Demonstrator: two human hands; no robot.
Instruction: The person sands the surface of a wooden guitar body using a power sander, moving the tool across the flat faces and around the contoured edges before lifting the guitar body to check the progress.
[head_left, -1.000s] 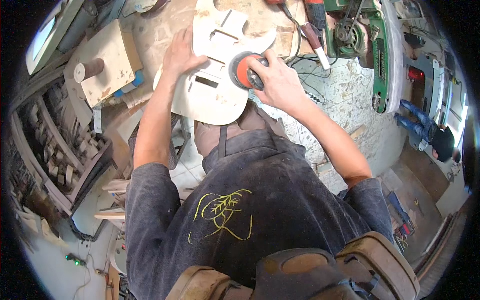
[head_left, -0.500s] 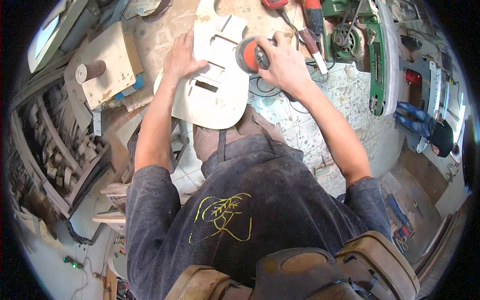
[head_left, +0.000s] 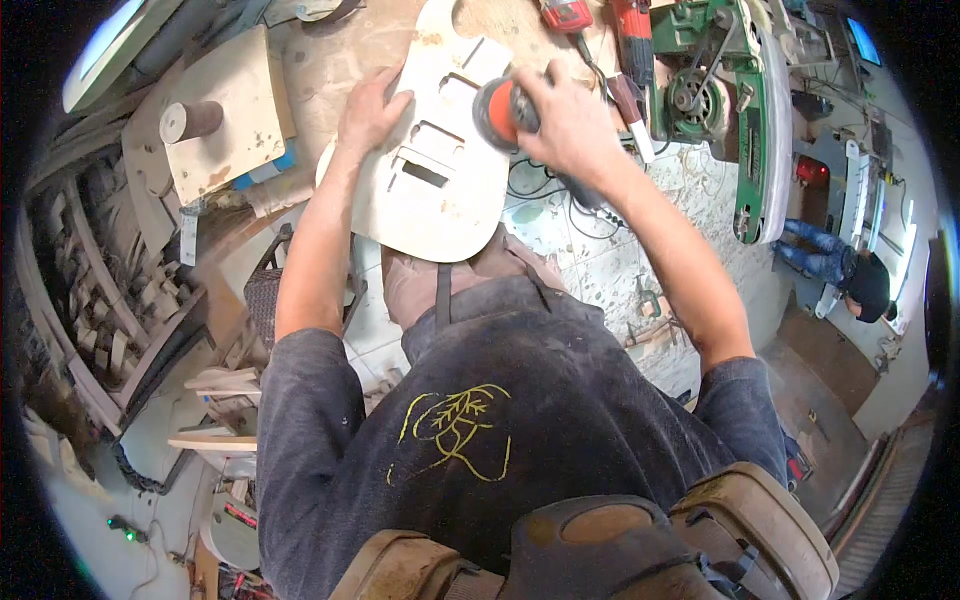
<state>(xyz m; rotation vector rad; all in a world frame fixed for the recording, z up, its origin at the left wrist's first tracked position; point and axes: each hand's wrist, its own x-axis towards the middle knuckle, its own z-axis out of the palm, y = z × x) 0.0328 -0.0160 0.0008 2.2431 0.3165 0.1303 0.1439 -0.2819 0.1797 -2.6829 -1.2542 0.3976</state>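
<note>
The pale electric guitar body (head_left: 470,210) lies on the workbench (head_left: 320,60), its rounded end overhanging toward the wearer; from here its far tip is cut off. The right hand (head_left: 575,125) curls firmly round an orange-and-black disc sander (head_left: 497,115) at the body's right edge; the sanding face is hidden and I cannot confirm contact. The left hand (head_left: 368,112) lies along the left edge, thumb parted from fingers, fingertips indistinct.
</note>
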